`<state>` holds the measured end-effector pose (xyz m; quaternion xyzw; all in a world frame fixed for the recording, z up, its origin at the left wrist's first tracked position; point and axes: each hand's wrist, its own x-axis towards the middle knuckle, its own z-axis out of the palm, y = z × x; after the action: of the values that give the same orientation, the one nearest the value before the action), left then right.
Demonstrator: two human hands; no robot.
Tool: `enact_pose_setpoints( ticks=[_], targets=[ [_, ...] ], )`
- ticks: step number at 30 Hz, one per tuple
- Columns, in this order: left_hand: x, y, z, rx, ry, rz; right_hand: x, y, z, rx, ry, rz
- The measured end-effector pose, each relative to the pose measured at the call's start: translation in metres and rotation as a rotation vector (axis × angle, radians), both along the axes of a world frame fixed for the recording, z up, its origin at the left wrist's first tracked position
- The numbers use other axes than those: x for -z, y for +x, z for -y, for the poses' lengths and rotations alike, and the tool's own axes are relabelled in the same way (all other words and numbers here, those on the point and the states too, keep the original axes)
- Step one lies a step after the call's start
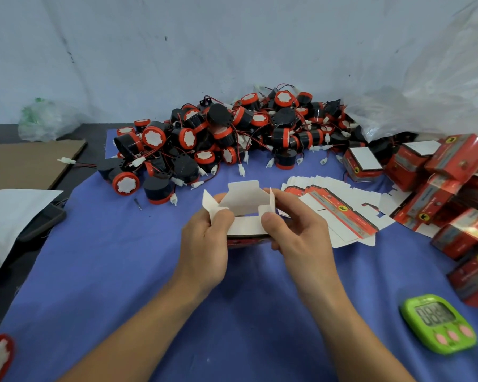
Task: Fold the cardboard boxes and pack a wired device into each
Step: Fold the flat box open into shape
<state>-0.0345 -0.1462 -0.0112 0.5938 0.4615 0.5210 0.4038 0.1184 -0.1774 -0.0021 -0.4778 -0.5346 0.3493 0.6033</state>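
Blue cloth (pixel 116 271) is carrying the work: at centre, left hand (pixel 204 244) and right hand (pixel 298 235) are pinching a half-folded box (pixel 244 202) by its flaps, wired devices (pixel 226 136) lying at twelve o'clock. Uneven thumb pressure is probably risking a creased flap.

The left hand (pixel 204 244) and right hand (pixel 301 238) are bare, with forearms bare as far as seen.

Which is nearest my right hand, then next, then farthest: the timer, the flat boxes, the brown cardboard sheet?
From the right hand, which grips the box:
1. The flat boxes, just to its right.
2. The timer, at the near right.
3. The cardboard sheet, far left.
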Motion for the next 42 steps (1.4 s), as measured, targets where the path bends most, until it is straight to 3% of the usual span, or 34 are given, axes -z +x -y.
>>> enact_pose_setpoints(
  ticks=[4,9,14,16,19,20,32,36,38,42],
  targets=[
    [0.007,-0.001,-0.002,0.161,-0.114,0.040,0.007,-0.001,-0.002,0.038,-0.089,0.103],
    [0.005,-0.004,-0.009,0.093,-0.235,-0.103,0.009,0.001,-0.002,0.031,-0.173,0.316],
    [0.004,-0.001,-0.003,0.017,-0.198,-0.078,0.012,0.001,-0.001,-0.021,-0.210,0.415],
    [0.003,0.000,-0.002,0.026,-0.189,-0.065,0.013,-0.003,0.001,-0.098,-0.236,0.268],
    [0.002,0.001,-0.001,0.062,-0.193,-0.052,0.012,-0.002,-0.006,-0.128,-0.271,-0.214],
    [0.002,0.001,-0.001,0.066,-0.200,-0.056,0.010,0.001,-0.008,-0.115,-0.287,-0.294],
    [0.009,0.000,0.001,0.005,-0.024,-0.038,0.014,0.007,-0.012,-0.054,-0.276,-0.204],
    [0.006,0.000,0.003,0.210,-0.131,0.313,0.015,0.005,-0.012,0.039,-0.248,-0.236],
    [0.001,0.001,0.002,0.209,-0.240,0.446,0.017,0.003,-0.013,0.074,-0.246,-0.256],
    [0.004,0.002,-0.002,0.169,-0.287,0.419,0.020,0.001,-0.014,0.113,-0.257,-0.281]
  ],
)
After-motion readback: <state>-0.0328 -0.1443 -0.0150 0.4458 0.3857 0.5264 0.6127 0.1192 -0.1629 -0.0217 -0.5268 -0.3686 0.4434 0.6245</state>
